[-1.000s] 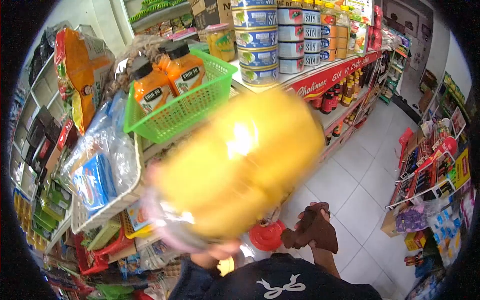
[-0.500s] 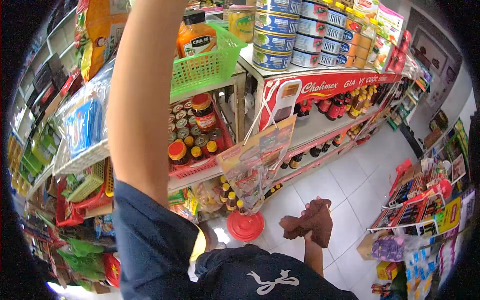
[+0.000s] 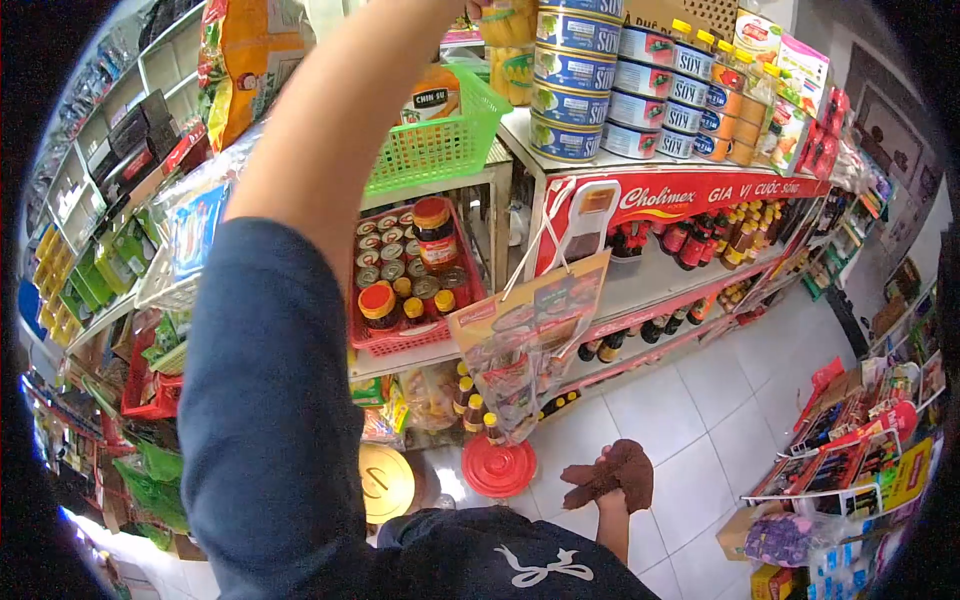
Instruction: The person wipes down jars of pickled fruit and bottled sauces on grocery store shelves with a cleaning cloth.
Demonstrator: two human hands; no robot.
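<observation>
While the left arm (image 3: 330, 150) is reaching up across the shelves, its hand is passing out of view beside a yellow jar (image 3: 505, 45), grip unclear. The right hand (image 3: 612, 482) is hanging low over the tiled floor (image 3: 700, 400), clenching a brown cloth (image 3: 615, 470).

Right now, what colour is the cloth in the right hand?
Brown; the cloth bunched in the right hand shows best in the head view.

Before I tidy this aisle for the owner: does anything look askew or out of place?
A red lid and a yellow lid lie loose on the floor tiles below the shelves.
</observation>
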